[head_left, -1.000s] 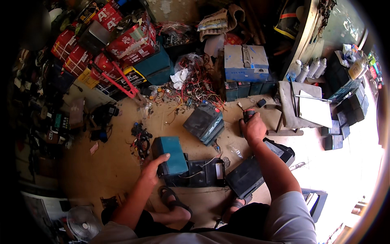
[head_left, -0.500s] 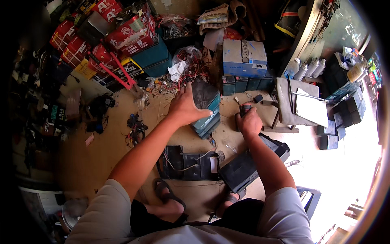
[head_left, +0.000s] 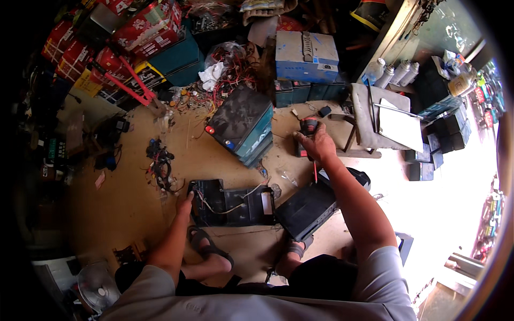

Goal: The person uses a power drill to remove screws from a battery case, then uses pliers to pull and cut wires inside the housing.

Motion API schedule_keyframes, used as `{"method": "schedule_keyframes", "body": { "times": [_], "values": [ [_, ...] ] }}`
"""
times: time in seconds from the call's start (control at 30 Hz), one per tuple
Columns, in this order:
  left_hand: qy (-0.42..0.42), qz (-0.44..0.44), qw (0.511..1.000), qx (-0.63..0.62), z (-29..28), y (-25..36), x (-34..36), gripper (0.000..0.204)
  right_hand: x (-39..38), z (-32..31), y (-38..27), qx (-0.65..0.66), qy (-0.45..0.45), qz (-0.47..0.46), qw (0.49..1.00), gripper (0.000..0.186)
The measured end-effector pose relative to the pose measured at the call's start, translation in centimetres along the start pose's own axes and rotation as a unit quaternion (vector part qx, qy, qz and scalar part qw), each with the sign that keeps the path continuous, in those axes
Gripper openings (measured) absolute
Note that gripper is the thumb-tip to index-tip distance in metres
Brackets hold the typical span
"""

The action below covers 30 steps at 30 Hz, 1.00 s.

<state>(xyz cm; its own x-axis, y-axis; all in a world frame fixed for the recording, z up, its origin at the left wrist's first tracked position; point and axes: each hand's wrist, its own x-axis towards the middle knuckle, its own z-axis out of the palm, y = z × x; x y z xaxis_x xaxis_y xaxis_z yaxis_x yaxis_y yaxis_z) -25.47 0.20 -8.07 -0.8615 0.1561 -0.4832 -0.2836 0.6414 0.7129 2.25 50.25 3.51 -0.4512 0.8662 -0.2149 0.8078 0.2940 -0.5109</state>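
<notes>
My right hand [head_left: 321, 143] is closed around a black-and-red cordless drill [head_left: 308, 127], held above the floor to the right of the large battery. A thin red rod shows below that hand. My left hand [head_left: 184, 204] is at the left edge of an open black plastic case [head_left: 230, 206], its thumb along the rim; its other fingers are mostly hidden. A pale cable lies across the case. Ahead stands a dusty teal-and-black battery [head_left: 241, 117] with a red and a blue terminal, touched by neither hand. Beside the case lies a second black case [head_left: 308, 210].
Loose wiring [head_left: 160, 163] lies on the floor at left. Red-handled bolt cutters [head_left: 131, 83] lean by stacked red boxes [head_left: 147, 32]. A grey-and-blue box [head_left: 306, 56] sits on batteries at the back. A padded stool [head_left: 364, 115] bears papers at right. My sandalled feet are near the cases.
My left hand has left the battery and come back to the case's left edge. The battery now sits turned, its terminals showing. My right hand still holds the drill.
</notes>
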Motion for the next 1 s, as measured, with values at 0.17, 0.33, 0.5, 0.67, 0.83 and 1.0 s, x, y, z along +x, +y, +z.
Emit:
{"method": "schedule_keyframes", "body": {
  "times": [0.17, 0.33, 0.5, 0.67, 0.83, 1.0],
  "values": [
    [-0.109, -0.165, 0.974, -0.112, 1.1, 1.1, -1.2, 0.071, -2.5, -7.6, 4.8, 0.158, 0.099, -0.026, 0.982, 0.066],
    [-0.131, -0.225, 0.956, -0.136, -1.5, -2.3, 2.2, 0.070, -13.6, -11.6, 11.8, 0.228, 0.245, 0.032, 0.942, 0.034],
    [-0.208, -0.204, 0.938, -0.187, -2.2, 4.4, -1.6, 0.043, -25.9, -1.6, 22.7, 0.141, 0.223, 0.305, 0.915, 0.054],
    [-0.192, -0.156, 0.948, -0.202, -4.2, 12.3, -7.9, 0.031, -24.0, 7.3, 29.6, 0.052, 0.107, 0.499, 0.858, 0.081],
    [-0.218, -0.032, 0.956, -0.196, -5.0, 19.6, -13.6, 0.019, -22.1, 12.3, 35.9, -0.102, 0.108, 0.552, 0.820, 0.081],
    [-0.220, 0.030, 0.955, -0.198, -5.8, 22.0, -15.9, 0.016, -21.3, 13.6, 42.2, -0.140, -0.091, 0.303, 0.938, 0.063]
  ]
}}
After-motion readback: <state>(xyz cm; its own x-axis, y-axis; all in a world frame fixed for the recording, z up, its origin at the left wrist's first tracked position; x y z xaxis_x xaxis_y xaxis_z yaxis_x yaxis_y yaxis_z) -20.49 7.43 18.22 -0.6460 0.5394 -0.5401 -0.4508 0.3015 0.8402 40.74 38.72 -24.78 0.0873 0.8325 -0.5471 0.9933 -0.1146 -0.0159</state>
